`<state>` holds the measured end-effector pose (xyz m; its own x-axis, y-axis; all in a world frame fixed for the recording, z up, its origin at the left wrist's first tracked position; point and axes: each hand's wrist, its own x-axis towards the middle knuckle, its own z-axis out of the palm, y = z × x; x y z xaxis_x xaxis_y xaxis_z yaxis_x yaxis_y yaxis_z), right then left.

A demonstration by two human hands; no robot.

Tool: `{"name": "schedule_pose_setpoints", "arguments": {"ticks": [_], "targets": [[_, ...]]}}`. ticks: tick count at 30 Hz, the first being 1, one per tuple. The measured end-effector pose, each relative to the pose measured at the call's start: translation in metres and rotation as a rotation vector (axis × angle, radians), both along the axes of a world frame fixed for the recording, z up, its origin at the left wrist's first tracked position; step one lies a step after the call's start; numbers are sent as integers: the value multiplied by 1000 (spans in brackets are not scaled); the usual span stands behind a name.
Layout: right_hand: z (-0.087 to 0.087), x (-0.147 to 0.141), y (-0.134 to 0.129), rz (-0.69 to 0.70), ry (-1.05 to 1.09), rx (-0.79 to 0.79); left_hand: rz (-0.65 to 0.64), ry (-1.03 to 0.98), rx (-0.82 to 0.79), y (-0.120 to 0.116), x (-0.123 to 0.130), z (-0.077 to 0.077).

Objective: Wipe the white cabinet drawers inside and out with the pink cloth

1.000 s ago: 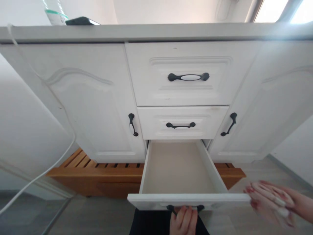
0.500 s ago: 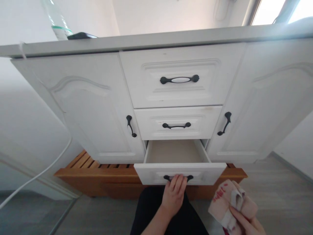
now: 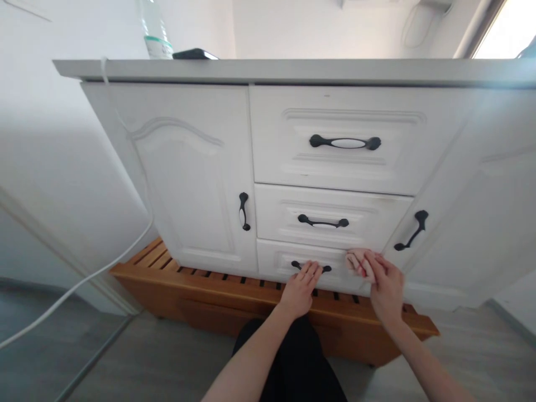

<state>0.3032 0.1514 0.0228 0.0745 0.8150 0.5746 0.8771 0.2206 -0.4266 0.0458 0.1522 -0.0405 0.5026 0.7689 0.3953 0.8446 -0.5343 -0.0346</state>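
The white bottom drawer (image 3: 272, 258) is closed, flush with the cabinet. My left hand (image 3: 299, 290) rests against its front, with its fingers over the dark handle (image 3: 326, 269); whether they curl round it is hard to tell. A pink cloth (image 3: 357, 262) is bunched in my right hand (image 3: 387, 285), pressed against the right end of that drawer front. Above are the middle drawer (image 3: 272, 215) and the top drawer (image 3: 276, 139), both closed.
A slatted wooden bench (image 3: 201, 290) runs under the cabinet. On the grey countertop (image 3: 285, 71) stand a clear bottle (image 3: 157, 33) and a dark flat object (image 3: 195, 54). A white cable (image 3: 104, 262) hangs at the left. Cabinet doors flank the drawers.
The bottom drawer has gone from pulled out to closed, with my left hand still at its handle. My right hand has brought the cloth up from the lower right to the drawer front.
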Motion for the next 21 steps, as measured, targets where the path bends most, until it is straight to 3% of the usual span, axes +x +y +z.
{"name": "schedule_pose_setpoints", "arguments": {"ticks": [2,4,6,8,10,12,14,17,21], "targets": [[-14,-10,17,-16,37,205,4,-35,-32,0,-6,-4],[-27,-24,28,-53,71,375,75,-131,-126,-13,-13,-21],[-35,-43,34,-45,51,463,197,-278,-272,-38,-18,-52],[-37,-71,34,9,-19,455,242,-414,-397,-71,-19,-91],[-32,-108,31,61,-102,402,355,-587,-458,-103,-18,-127],[-22,-154,29,128,-206,314,554,-764,-505,-126,-16,-152],[-7,-202,30,219,-313,236,614,-859,-540,-135,-15,-163],[13,-262,36,394,-445,207,553,-889,-552,-132,-21,-164],[21,-292,49,606,-537,227,588,-930,-480,-124,-27,-167]]}}
